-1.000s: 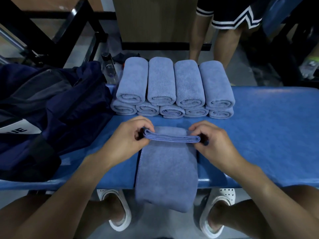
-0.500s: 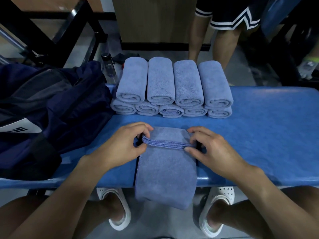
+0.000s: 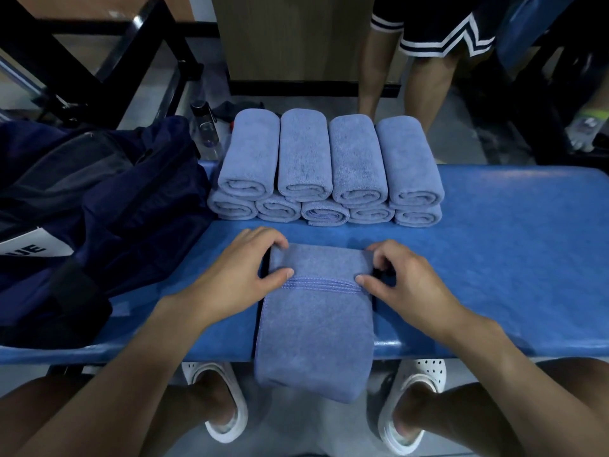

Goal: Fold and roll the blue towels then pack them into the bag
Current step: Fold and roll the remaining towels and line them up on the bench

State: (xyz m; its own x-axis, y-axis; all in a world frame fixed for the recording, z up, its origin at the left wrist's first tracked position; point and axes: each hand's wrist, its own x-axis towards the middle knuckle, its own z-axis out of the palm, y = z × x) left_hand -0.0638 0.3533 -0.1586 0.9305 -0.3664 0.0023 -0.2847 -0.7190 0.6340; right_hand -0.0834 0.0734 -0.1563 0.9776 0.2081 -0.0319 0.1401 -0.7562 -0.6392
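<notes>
A folded blue towel (image 3: 314, 328) lies in a long strip across the blue bench (image 3: 494, 258), its near end hanging over the front edge. Its far end is turned over towards me into the start of a roll, the stitched hem facing up. My left hand (image 3: 237, 275) pinches the roll's left end and my right hand (image 3: 402, 282) pinches its right end. Behind them, several rolled blue towels (image 3: 326, 169) are stacked in two layers. The dark navy bag (image 3: 82, 209) lies slumped on the bench's left end.
A clear bottle (image 3: 206, 127) stands behind the bag. A person's bare legs in dark shorts (image 3: 389, 77) stand beyond the bench. Black metal frames (image 3: 99, 61) fill the far left. My feet in white clogs (image 3: 224, 404) rest under the bench's front edge.
Both hands have turned the towel's far end over towards me: the folded edge that faced me now lies flat on top, hem showing, and the roll has begun.
</notes>
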